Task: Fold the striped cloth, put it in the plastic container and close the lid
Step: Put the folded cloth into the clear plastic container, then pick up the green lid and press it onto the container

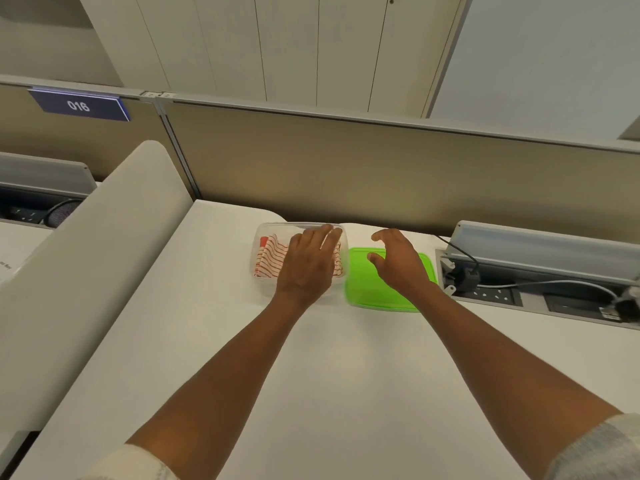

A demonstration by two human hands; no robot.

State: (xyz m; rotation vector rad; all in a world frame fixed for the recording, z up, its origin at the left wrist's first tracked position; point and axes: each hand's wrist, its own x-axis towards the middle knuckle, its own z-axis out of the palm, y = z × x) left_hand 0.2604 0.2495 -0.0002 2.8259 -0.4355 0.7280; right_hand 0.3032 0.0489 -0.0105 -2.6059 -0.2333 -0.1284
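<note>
Your left hand [309, 263] lies palm down over the clear plastic container [264, 233], with its fingers [329, 237] extended and slightly apart, reaching toward the container's far right corner; you cannot tell from this view whether the palm presses on what is inside or only rests over it. The striped cloth [272, 255], white with red stripes, sits folded inside the container, and its left part shows beside your hand while the rest is hidden under it. The container stands on the white desk [311, 375] near the far edge, close to the beige partition [346, 161]. Your right hand [398, 263] hovers over the green lid [363, 289], which lies flat on the desk just beside the container's right side, so the container is not yet closed. That hand's fingers are loosely curled and spread, with the thumb held apart from the others, and they grip nothing; whether they touch the lid is unclear. Both your forearms are bare, with light sleeves [602, 448] pushed up near the bottom corners of the view. To the right of the lid, a recessed power tray [502, 296] in the desk holds sockets and a white cable [554, 283]. On the partition at the far left hangs a blue sign [79, 105] reading 016.
</note>
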